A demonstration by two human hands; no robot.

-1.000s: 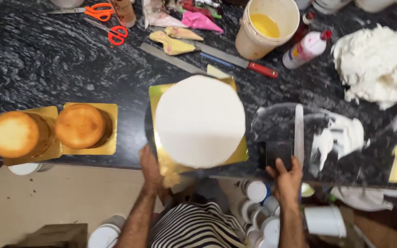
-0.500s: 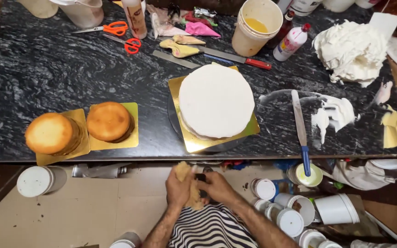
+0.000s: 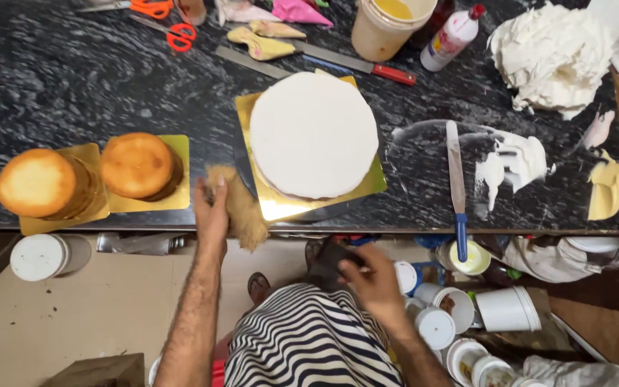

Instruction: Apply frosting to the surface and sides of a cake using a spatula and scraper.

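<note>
A round cake covered in white icing (image 3: 314,134) sits on a gold square board (image 3: 284,204) on the black marble counter (image 3: 73,86). My left hand (image 3: 211,215) holds a tan cloth (image 3: 241,211) at the counter's front edge, just left of the gold board. My right hand (image 3: 368,279) is below the counter in front of my striped shirt, closed on a small dark object (image 3: 329,264) that I cannot identify. A long palette knife with a blue handle (image 3: 456,183) lies right of the cake.
Two bare golden sponge cakes (image 3: 37,183) (image 3: 137,165) stand on gold boards at the left. At the back lie orange scissors (image 3: 179,36), a red-handled knife (image 3: 367,66), a bucket (image 3: 388,25), a squeeze bottle (image 3: 453,36) and white fondant (image 3: 553,57). White tubs (image 3: 506,308) crowd the floor.
My left hand rose from below the counter with the cloth to the counter edge beside the gold board. My right hand stayed low and moved right. The view shifted.
</note>
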